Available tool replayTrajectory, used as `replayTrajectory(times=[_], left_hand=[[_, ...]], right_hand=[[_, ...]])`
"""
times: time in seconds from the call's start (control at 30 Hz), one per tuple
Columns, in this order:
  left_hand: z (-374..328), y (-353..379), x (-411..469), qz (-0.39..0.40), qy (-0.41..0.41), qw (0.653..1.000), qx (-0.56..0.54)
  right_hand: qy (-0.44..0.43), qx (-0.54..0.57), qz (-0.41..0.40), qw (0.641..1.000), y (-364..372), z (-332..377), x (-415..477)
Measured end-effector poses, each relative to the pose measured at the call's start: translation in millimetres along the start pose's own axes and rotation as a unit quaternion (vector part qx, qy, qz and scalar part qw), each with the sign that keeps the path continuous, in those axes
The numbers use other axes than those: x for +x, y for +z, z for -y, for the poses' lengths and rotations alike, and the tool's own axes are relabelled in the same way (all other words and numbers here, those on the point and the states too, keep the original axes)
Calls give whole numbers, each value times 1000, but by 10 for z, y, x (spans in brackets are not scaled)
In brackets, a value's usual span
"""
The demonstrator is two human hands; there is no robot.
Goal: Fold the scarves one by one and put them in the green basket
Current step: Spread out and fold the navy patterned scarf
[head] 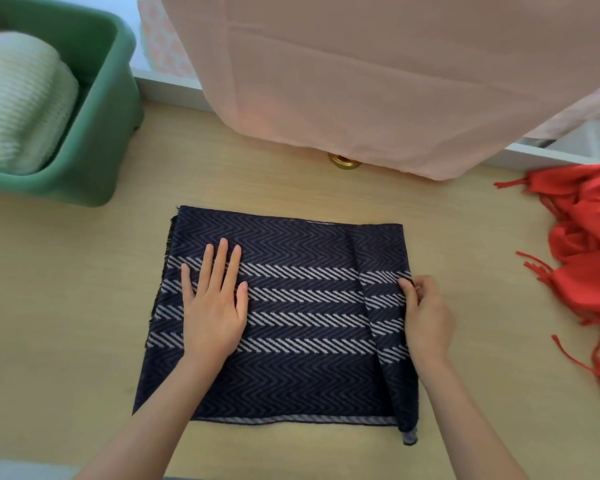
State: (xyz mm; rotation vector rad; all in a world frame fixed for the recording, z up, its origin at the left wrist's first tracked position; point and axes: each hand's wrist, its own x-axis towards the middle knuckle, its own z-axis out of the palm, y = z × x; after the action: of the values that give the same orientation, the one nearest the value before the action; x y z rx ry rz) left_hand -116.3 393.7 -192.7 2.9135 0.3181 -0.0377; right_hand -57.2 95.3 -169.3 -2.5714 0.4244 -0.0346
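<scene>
- The left hand (212,306) lies flat, palm down with fingers straight and a little spread, pressing on the left part of the navy herringbone scarf (291,317).
- The right hand (425,315) has its fingers curled, pinching the scarf's right folded edge, where a narrow flap of cloth is turned over.
- The scarf lies folded into a rough square on the light wooden table (84,289), with pale striped bands across its middle and a short fringe along its left edge.
- The green basket (97,109) stands at the table's far left corner, well apart from the scarf; a folded pale green ribbed scarf (21,98) lies inside it.
- A red fringed scarf (589,244) lies bunched at the right side of the table.
- A pale pink cloth (378,81) hangs across the far edge, with a small brass-coloured round object (344,162) just under its hem.
</scene>
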Motion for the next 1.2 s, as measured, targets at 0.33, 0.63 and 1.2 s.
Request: replayTrajectory(times=[0.33, 0.63, 1.2], left_hand=[[-9, 13, 5, -2, -1, 1000, -2], [6, 17, 6, -1, -3, 1000, 1], [-139, -65, -32, -33, 41, 999, 13]], right_hand=[[116, 92, 80, 986, -463, -229, -879], [152, 218, -2, 964, -362, -189, -916], [-63, -9, -19, 998, -457, -211, -900]])
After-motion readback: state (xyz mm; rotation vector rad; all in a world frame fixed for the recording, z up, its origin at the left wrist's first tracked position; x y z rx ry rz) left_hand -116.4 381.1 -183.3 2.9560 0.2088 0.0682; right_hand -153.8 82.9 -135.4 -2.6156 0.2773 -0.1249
